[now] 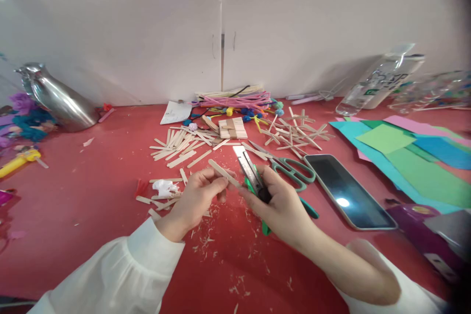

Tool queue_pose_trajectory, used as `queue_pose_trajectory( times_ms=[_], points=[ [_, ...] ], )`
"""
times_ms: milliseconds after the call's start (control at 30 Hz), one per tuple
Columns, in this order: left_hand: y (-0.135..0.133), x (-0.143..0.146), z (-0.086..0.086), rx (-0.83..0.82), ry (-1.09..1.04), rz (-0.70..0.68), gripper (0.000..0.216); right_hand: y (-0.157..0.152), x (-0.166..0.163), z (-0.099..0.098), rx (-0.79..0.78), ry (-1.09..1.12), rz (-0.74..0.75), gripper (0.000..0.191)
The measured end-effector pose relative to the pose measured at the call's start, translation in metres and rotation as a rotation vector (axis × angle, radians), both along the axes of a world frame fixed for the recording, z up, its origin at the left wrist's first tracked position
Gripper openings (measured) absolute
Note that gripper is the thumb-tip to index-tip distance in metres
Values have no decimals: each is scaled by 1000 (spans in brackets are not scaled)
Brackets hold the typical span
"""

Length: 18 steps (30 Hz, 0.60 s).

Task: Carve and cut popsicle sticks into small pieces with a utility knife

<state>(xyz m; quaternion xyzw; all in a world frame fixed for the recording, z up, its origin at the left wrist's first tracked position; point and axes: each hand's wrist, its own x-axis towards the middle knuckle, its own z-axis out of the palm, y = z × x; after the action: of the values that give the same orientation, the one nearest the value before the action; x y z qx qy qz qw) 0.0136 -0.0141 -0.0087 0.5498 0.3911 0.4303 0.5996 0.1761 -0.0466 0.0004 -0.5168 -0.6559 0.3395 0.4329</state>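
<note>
My left hand [200, 198] pinches a flat wooden craft stick [221, 171] that slants between both hands. In my right hand [277, 203] is a utility knife [252, 174] with its blade out, pointing up and away from me. The thumb of that hand reaches to the near end of the stick. Thin wood shavings [204, 243] lie scattered on the red table [209, 289] below. Just beyond the knife rests a pair of green-handled scissors [290, 169]. Left of my left hand are loose stick pieces and a crumpled white scrap [165, 187].
Piles of craft sticks [180, 144] and thin sticks [298, 130] lie ahead, with pink pipe cleaners [235, 100] behind. To the right are a phone [351, 191], coloured paper [419, 157] and a plastic bottle [371, 88]. A steel jug [61, 100] stands at the left.
</note>
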Motion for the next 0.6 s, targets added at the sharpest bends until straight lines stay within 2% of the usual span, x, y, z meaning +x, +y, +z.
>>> queue_pose_trajectory(
  times_ms=[333,600],
  points=[
    [-3,2,-1,-17,-56,-23,12,-6,-7,-2,46,-3,72,7],
    [-4,2,-5,21,-45,-50,14,-7,-7,1,-55,93,87,10]
  ],
)
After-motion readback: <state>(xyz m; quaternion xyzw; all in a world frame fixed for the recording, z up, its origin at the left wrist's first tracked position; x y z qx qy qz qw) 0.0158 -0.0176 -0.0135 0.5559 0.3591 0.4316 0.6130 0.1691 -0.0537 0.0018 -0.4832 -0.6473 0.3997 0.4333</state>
